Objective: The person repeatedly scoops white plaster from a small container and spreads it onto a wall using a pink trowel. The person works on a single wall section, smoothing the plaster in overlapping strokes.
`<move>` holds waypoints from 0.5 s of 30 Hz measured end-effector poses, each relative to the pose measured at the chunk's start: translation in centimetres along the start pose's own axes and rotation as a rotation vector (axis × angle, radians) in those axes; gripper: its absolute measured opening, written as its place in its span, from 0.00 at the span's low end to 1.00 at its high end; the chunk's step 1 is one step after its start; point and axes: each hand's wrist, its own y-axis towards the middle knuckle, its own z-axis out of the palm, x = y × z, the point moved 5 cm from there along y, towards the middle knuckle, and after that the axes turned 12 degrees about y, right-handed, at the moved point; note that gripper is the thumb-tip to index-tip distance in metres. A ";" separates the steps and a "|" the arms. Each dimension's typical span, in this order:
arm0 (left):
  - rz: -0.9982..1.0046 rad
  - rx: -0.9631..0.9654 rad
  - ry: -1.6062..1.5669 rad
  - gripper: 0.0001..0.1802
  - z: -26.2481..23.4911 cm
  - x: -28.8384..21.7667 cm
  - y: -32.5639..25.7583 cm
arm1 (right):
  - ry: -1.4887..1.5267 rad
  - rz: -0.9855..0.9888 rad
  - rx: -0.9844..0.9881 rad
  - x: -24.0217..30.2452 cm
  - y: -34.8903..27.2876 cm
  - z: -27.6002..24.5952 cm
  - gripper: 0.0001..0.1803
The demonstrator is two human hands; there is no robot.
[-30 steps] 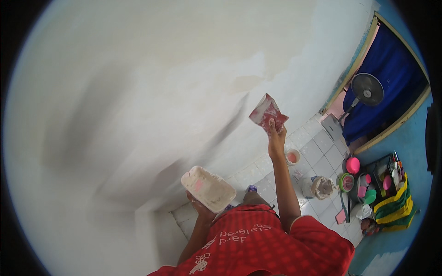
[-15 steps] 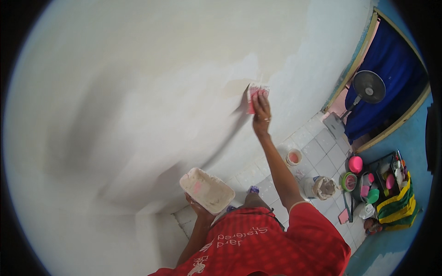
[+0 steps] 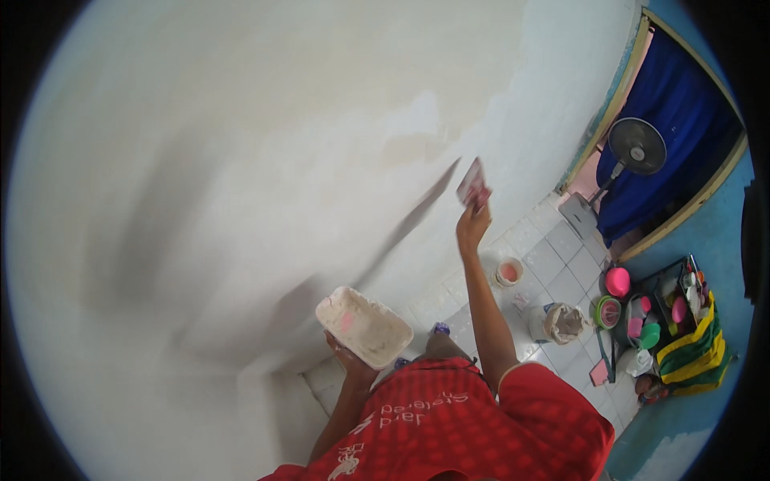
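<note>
My left hand [image 3: 351,361] grips a shallow whitish tub [image 3: 399,329] from beneath and its left side. Pale putty coats the inside of this tub, with a small pink smear near its far end. In my right hand [image 3: 472,228] is a pinkish-red putty scraper [image 3: 470,183], slightly blurred and tilted edge-up. Its blade appears apart from the wall [image 3: 337,168], where its shadow falls to the left. White putty covers much of that wall, with beige patches farther up.
On the tiled floor [image 3: 565,244] stand a small pot of pink stuff [image 3: 508,272] and a putty-smeared bucket [image 3: 564,323]. Farther right are a pink bowl [image 3: 618,281], other household items and a yellow-green bag [image 3: 690,361]. A standing fan [image 3: 638,146] is before a blue curtain [image 3: 682,104].
My right hand has drawn the scraper back from the wall, toward the lower right, and turned it. The left hand with the tub has barely moved.
</note>
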 end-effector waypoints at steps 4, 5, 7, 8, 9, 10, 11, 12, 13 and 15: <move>-0.003 -0.043 -0.075 0.46 -0.9 0.7 0.4 | 0.040 -0.055 -0.130 0.9 6.2 2.4 0.15; -0.005 -0.043 -0.075 0.47 -1.6 1.1 0.4 | 0.034 -0.062 -0.110 1.2 6.4 3.2 0.16; -0.007 -0.036 -0.086 0.48 -2.3 1.6 0.2 | -0.234 -0.165 -0.047 5.9 1.2 6.2 0.23; -0.009 -0.021 -0.098 0.48 -2.2 1.7 0.1 | -0.125 -0.147 0.043 9.3 -1.7 7.0 0.23; -0.012 -0.006 -0.109 0.49 -2.1 1.8 0.1 | -0.090 -0.227 0.123 9.7 -4.9 7.8 0.21; -0.020 -0.015 -0.142 0.49 -2.1 2.0 -0.5 | 0.119 -0.189 0.280 13.9 -7.0 7.8 0.18; -0.045 -0.007 -0.163 0.49 -1.8 2.0 -0.6 | 0.148 0.034 0.469 15.2 -8.3 7.3 0.17; -0.069 0.000 -0.183 0.49 -1.5 2.1 -0.7 | 0.261 0.075 0.614 12.2 -10.2 7.6 0.15; -0.065 -0.003 -0.175 0.49 -1.8 2.3 -0.5 | 0.442 0.324 0.667 10.3 -11.5 7.2 0.14; -0.048 -0.021 -0.164 0.50 -2.7 2.7 0.0 | 0.740 0.719 0.691 9.0 -12.4 6.3 0.13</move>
